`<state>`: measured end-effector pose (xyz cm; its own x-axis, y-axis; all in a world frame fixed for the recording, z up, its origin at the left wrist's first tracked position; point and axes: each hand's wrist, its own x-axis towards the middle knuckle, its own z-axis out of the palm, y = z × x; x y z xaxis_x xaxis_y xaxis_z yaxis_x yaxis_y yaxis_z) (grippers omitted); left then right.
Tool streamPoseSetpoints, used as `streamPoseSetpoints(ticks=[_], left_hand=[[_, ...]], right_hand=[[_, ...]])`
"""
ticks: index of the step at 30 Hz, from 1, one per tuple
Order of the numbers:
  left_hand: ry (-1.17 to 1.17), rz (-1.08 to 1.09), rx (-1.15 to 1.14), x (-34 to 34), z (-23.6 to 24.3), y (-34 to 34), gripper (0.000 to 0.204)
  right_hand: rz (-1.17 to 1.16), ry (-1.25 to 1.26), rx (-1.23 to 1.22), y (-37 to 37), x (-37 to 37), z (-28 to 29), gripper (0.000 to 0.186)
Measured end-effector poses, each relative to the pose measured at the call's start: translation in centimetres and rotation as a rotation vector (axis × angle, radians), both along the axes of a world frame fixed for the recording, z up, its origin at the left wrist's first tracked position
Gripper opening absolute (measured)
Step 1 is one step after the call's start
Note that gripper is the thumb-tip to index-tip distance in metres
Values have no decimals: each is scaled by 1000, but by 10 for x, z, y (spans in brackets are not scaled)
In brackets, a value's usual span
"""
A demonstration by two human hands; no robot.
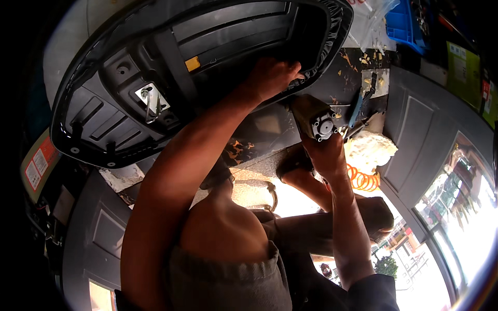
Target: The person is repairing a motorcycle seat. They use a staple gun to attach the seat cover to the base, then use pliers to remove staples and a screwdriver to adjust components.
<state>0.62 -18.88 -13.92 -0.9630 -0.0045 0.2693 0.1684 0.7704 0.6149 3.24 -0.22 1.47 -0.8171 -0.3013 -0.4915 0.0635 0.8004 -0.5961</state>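
A black motorcycle seat (124,93) lies upside down on the bench, its plastic base facing up and the dark cover (332,36) folded and gathered along its rim. My left hand (274,78) is closed on the cover's edge at the near right rim; its fingertips are partly hidden. In my right hand (327,155) is a staple gun (314,116), gripped from below, with its round end cap turned toward me. The gun's nose is close to the rim, just right of my left hand; whether it touches cannot be seen.
On the dark, worn bench (342,78) lie scraps and a blue-handled tool (356,110). Yellowish foam (371,150) sits beside an orange coiled hose (363,179) at the right. A blue tray (404,26) stands at the back right. My knees are below the bench edge.
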Motion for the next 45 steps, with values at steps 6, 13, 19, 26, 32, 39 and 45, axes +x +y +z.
streamPoseSetpoints(ticks=[6, 13, 19, 26, 32, 39, 45], left_hand=[[25, 20, 99, -1, 5, -3, 34], [-8, -4, 126, -4, 3, -5, 34], [-21, -14, 131, -3, 0, -5, 35], [2, -28, 89, -1, -1, -6, 33], [-18, -9, 97, -1, 1, -3, 33], [-29, -18, 155, -2, -1, -5, 28], [-167, -80, 195, -3, 0, -6, 26]], right_hand=[[33, -60, 120, -5, -2, -4, 40], [71, -121, 73, -25, 11, -1, 43], [110, -94, 180, -44, 14, 3, 43], [136, -40, 209, -41, 24, -2, 55], [144, 65, 77, -27, 40, -14, 43], [68, -88, 132, -32, 31, -7, 53], [48, -116, 180, -44, 23, -1, 45]])
